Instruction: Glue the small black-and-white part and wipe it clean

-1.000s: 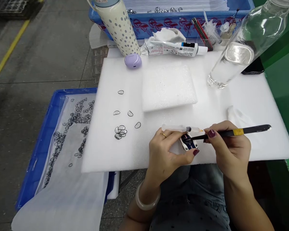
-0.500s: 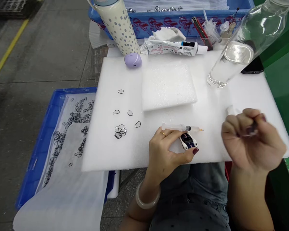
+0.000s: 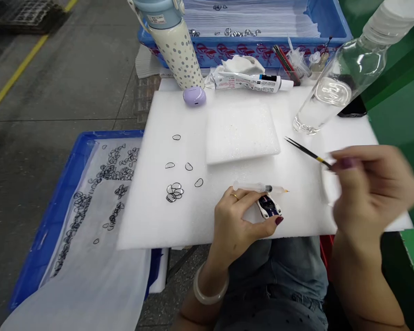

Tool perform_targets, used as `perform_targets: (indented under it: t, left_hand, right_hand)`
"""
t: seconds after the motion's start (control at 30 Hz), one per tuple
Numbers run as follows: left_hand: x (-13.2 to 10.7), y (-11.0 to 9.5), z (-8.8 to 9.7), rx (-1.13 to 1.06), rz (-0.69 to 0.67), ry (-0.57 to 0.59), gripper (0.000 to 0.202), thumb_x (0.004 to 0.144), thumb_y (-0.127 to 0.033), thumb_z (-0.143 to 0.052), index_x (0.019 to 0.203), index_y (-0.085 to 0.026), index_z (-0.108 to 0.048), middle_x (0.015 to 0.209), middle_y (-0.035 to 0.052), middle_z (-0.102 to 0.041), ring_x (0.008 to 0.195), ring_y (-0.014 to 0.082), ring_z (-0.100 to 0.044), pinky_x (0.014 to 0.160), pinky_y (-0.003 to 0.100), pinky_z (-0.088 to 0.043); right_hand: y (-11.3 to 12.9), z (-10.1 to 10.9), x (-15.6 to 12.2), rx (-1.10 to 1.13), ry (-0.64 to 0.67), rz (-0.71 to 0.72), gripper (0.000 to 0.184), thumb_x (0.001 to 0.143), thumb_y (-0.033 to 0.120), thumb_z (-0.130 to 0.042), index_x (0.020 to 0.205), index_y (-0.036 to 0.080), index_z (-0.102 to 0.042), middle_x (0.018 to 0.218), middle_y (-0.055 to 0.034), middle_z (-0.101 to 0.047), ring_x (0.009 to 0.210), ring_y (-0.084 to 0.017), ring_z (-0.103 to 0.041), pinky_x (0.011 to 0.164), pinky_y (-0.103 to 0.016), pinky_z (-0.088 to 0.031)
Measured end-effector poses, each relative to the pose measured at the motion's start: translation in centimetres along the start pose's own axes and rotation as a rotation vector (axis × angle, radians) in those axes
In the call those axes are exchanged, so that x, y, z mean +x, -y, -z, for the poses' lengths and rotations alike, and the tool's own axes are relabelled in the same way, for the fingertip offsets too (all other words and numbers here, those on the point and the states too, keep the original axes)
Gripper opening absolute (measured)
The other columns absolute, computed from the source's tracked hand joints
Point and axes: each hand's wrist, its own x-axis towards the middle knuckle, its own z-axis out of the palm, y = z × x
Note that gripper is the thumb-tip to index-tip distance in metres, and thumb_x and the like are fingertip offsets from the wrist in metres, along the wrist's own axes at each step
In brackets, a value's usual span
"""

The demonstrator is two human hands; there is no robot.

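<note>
My left hand [image 3: 239, 220] rests on the white foam sheet [image 3: 200, 216] and pinches a small blue-and-white toy car [image 3: 269, 207] between thumb and fingers. A clear syringe [image 3: 258, 187] with an orange tip lies just beyond that hand. My right hand [image 3: 369, 188] is blurred by motion at the right; its fingers are closed on black tweezers [image 3: 307, 151] with a yellow band, whose tips point up and left. Several small black rings [image 3: 174, 191] lie on the foam to the left.
A thicker foam pad [image 3: 241, 131] lies mid-sheet. Behind stand a dotted flask [image 3: 174, 46], a lilac earbud case [image 3: 194, 96], a glue tube [image 3: 248, 82], a clear bottle [image 3: 341, 78] and a blue crate [image 3: 248, 32]. A blue tray [image 3: 65, 184] of many rings sits at the left.
My right hand has drawn away from the toy car to the right and turned the tweezers so the tips point up-left. The view shifted slightly. My left hand stays on the car.
</note>
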Motion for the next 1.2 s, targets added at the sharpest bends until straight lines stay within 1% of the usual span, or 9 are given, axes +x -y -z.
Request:
perform_targets:
  t: [0.13,0.23,0.47,0.57,0.73,0.8,0.9,1.03,1.2]
  left_hand:
    - [-0.1,-0.1,0.0,0.017,0.007,0.013,0.032,0.074,-0.037,-0.078,0.1,-0.02,-0.074,0.096,0.0051,-0.076,0.092,0.0251,-0.066,0.079,0.041,-0.056]
    - [-0.1,0.0,-0.1,0.007,-0.026,-0.001,0.03,0.074,-0.036,-0.078,0.099,-0.02,-0.074,0.097,0.0052,-0.075,0.091,0.025,-0.066,0.078,0.04,-0.056]
    - [-0.2,0.2,0.0,-0.053,-0.011,0.016,0.041,0.071,-0.036,-0.083,0.105,-0.015,-0.074,0.103,0.0083,-0.076,0.096,0.0257,-0.066,0.082,0.042,-0.058]
    - [-0.3,0.2,0.0,-0.05,-0.01,0.016,0.041,0.069,-0.035,-0.084,0.104,-0.016,-0.074,0.103,0.0083,-0.076,0.096,0.0258,-0.066,0.08,0.042,-0.059]
    - [-0.4,0.1,0.0,-0.058,0.001,0.017,0.041,0.069,-0.034,-0.084,0.104,-0.017,-0.074,0.103,0.0072,-0.076,0.097,0.0263,-0.066,0.081,0.043,-0.059]
    - [-0.4,0.1,0.1,-0.062,0.01,0.015,0.039,0.068,-0.033,-0.084,0.103,-0.018,-0.074,0.103,0.007,-0.076,0.097,0.0264,-0.066,0.082,0.043,-0.059]
    - [-0.4,0.0,0.0,-0.062,0.009,0.009,0.04,0.066,-0.031,-0.085,0.103,-0.018,-0.074,0.103,0.0072,-0.076,0.097,0.0263,-0.066,0.083,0.044,-0.059]
    - [-0.3,0.1,-0.1,-0.07,-0.009,-0.004,0.042,0.064,-0.031,-0.086,0.102,-0.018,-0.075,0.101,0.0072,-0.076,0.095,0.026,-0.066,0.082,0.043,-0.059]
    - [-0.4,0.0,-0.1,-0.065,0.009,0.002,0.041,0.066,-0.032,-0.085,0.103,-0.017,-0.074,0.103,0.008,-0.076,0.096,0.0261,-0.066,0.083,0.043,-0.059]
  right_hand:
    - [1.8,-2.6,0.8,-0.037,0.92,0.151,0.02,0.095,0.036,-0.058,0.093,0.018,-0.067,0.089,-0.0075,-0.064,0.086,-0.022,-0.056,0.075,-0.037,-0.045]
    - [1.2,-3.4,1.2,-0.074,1.132,0.105,0.032,0.097,0.04,-0.054,0.075,0.016,-0.056,0.075,-0.0053,-0.058,0.076,-0.019,-0.05,0.067,-0.033,-0.038]
    - [-1.4,-0.8,0.4,0.457,0.968,-0.507,0.031,0.095,0.047,-0.056,0.082,0.019,-0.053,0.074,0.0011,-0.054,0.068,-0.012,-0.054,0.064,-0.027,-0.043]
    - [0.0,-0.9,1.8,0.576,0.932,-0.505,0.044,0.093,0.05,-0.059,0.063,0.019,-0.048,0.059,0.0035,-0.039,0.054,-0.009,-0.039,0.055,-0.027,-0.036]
    - [3.8,-5.8,6.1,0.819,0.459,-0.283,0.048,0.093,0.039,-0.052,0.054,0.021,-0.031,0.052,0.0031,-0.027,0.051,-0.012,-0.039,0.062,-0.03,-0.042]
    - [3.4,-8.5,6.9,0.702,0.559,-0.257,0.044,0.096,0.036,-0.047,0.056,0.021,-0.038,0.058,0.0012,-0.039,0.058,-0.012,-0.046,0.065,-0.029,-0.044]
    - [1.1,-10.5,7.1,0.503,0.78,-0.284,0.043,0.096,0.051,-0.051,0.069,0.018,-0.055,0.075,-0.0022,-0.056,0.073,-0.012,-0.054,0.073,-0.029,-0.046]
    - [-1.0,-9.1,7.2,0.421,0.787,-0.159,0.045,0.088,0.062,-0.06,0.095,0.018,-0.064,0.095,-0.004,-0.062,0.09,-0.015,-0.059,0.078,-0.029,-0.047]
    - [-0.7,-7.6,7.2,0.107,0.894,-0.025,0.028,0.092,0.045,-0.06,0.091,0.018,-0.067,0.087,-0.0036,-0.066,0.08,-0.016,-0.059,0.076,-0.033,-0.046]
